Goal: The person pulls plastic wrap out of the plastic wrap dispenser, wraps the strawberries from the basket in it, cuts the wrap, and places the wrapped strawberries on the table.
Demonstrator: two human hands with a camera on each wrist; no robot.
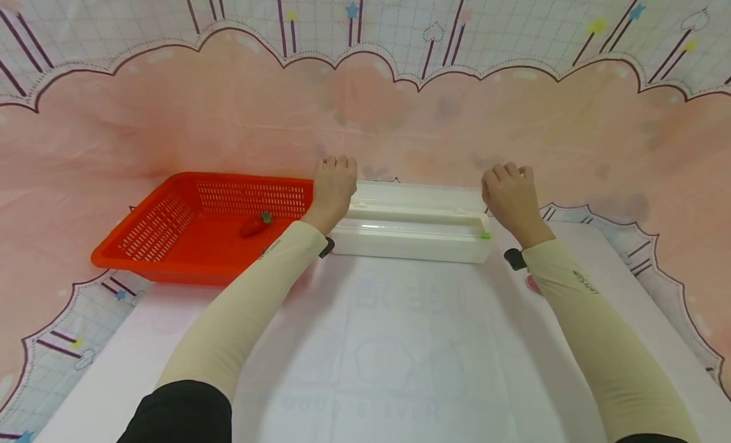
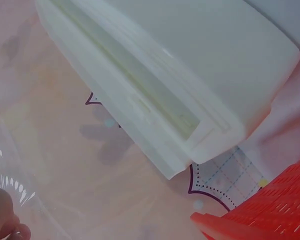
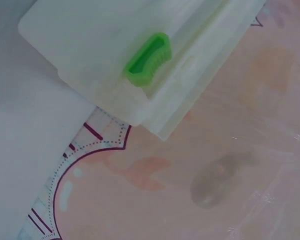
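Observation:
A white cling film dispenser [image 1: 408, 246] lies lengthwise across the table, its long slot showing in both wrist views. At its right end is a green slide cutter [image 3: 149, 60]. My left hand [image 1: 335, 192] is raised by the dispenser's left end, fingers curled, pinching the edge of clear cling film [image 2: 22, 192]. Past the right end, my right hand [image 1: 510, 198] is held up with curled fingers. Shiny creases of the film [image 3: 270, 200] show in the right wrist view, but that hand's fingertips are hidden. From the head, the film itself barely shows.
A red plastic basket [image 1: 137, 270] stands to the left, close to my left forearm, with a strawberry [image 1: 252, 226] inside. Part of a small red-and-white item [image 1: 532, 283] peeks out beside my right sleeve. A patterned peach cloth [image 1: 400, 122] lies beyond the white tabletop [image 1: 400, 341].

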